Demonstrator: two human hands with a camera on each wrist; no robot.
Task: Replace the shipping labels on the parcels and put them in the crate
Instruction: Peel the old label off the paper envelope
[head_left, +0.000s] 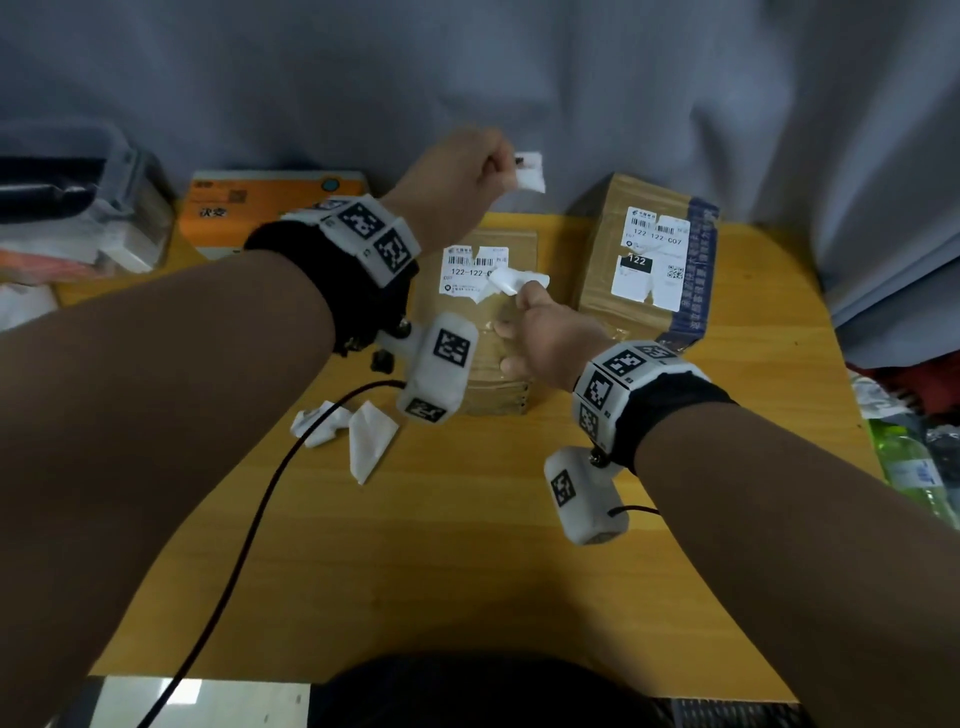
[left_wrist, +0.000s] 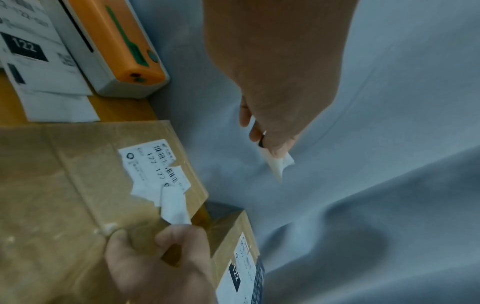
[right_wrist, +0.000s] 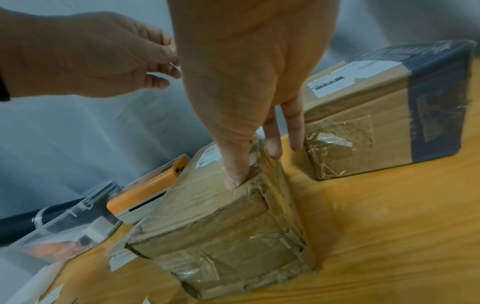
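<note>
Peeling was half done: the left hand (head_left: 457, 171) pinched a torn scrap (head_left: 531, 171) at upper centre, the right hand (head_left: 540, 338) gripped the middle parcel (head_left: 488, 332), its old label (head_left: 470, 270) partly stuck; 2 parcels remained unrelabelled, no crate visible.

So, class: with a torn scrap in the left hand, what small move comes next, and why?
Probably drop the torn scrap the left hand pinches beside the scraps on the table, since the right hand still has a lifted flap of old label to peel.

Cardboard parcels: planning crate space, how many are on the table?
2: one parcel under the right hand, one taller parcel to its right. Others may be hidden.
</note>
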